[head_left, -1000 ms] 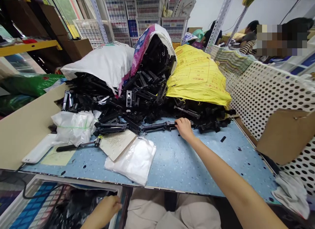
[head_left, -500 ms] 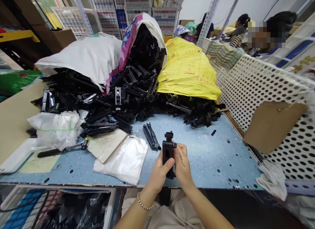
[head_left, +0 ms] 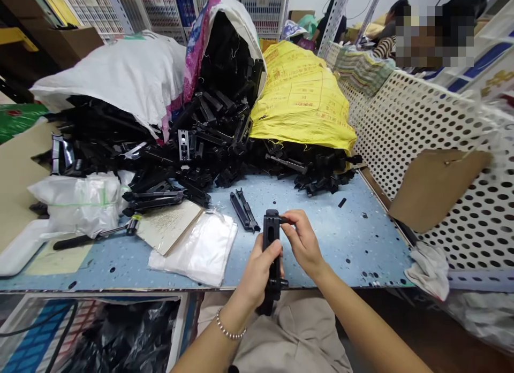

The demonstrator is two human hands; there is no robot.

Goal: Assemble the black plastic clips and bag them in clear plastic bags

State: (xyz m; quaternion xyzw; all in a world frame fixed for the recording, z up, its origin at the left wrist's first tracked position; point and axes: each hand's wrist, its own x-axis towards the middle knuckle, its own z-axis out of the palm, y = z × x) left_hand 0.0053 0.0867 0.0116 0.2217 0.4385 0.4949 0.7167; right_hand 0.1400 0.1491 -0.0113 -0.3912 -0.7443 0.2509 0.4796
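My left hand (head_left: 257,271) is closed around a black plastic clamp-like holder (head_left: 271,239), kept upright near the table's front edge, thumb across its face. A long slot runs down its upper part, and a short knob (head_left: 283,283) juts from its lower right side. At the holder's upper right, my right hand (head_left: 302,239) pinches a small dark knob-like piece (head_left: 285,220) against its side; the fingertips partly hide it. Two slim black plastic parts (head_left: 244,211) lie on the blue tabletop (head_left: 321,228) just beyond my left hand.
Black parts (head_left: 209,137) spill from a white sack (head_left: 120,68) and a yellow sack (head_left: 301,94) along the back. To the left are a screwdriver-like tool (head_left: 96,236), a board (head_left: 171,226) and clear plastic bags (head_left: 201,250). A perforated white panel (head_left: 421,116) borders the right side.
The holder has been turned end for end, so its side knob now sits low instead of high. My right hand has moved from alongside its body to pinching at its upper right.
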